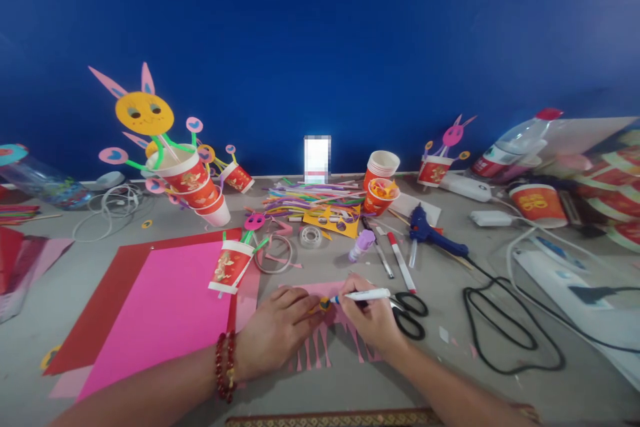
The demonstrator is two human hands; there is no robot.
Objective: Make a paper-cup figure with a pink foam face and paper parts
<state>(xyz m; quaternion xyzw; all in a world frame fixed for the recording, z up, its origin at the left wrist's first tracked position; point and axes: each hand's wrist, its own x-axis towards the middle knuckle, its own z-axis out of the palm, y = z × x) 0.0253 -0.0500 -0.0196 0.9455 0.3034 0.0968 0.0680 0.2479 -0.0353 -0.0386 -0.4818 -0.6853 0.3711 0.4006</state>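
Head view, lower centre of frame. Left hand (274,332) lies flat-ish, fingertips pinching or pinning a small yellow disc (325,305) against the table; whether it is gripped or only pressed cannot be told. Right hand (373,320) is closed round a white pen (364,295), tip touching the disc. Disc sits on a fringed pink strip (327,340), just beside the scissors (411,313).

Risks, judged from this:
- Disc is tiny; pen pressure could skid it out from under the fingertips and smear the mark.
- Ink may stray onto the strip or the fingers.
- Right wrist rests near the scissors; a slide right could knock them.
- Cup (230,267) stands tilted on the pink sheet (160,313), just above the left hand; a lifted elbow could tip it.
- Glue gun (430,233) cord loops at right, well apart.
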